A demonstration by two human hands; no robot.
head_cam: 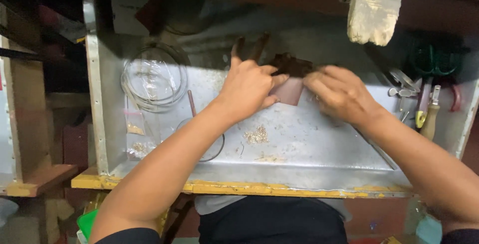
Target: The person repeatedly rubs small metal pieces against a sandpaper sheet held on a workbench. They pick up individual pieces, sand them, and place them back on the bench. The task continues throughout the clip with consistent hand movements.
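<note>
— Dim workshop, metal-lined counter (309, 149) with a chipped yellow front edge. What step do you make this?

— Looks like close handwork on the dark wooden peg (291, 65) at the back of the tray. Both hands meet there over a reddish-brown block (288, 92).

— How are the hands set?

— Left hand (248, 87) has thumb and lower fingers pinched toward the block, two fingers lifted. Right hand (340, 93) is curled, blurred; whether it grips anything I cannot tell.

— And the next move?

— I'd judge it needs steady, fine finger pressure, forearms angled in from each side.

— Anything else about?

— Small gold-coloured bits (257, 135) lie loose below the left wrist, coiled wire (154, 77) at left, pliers and tools (424, 104) at right.
</note>
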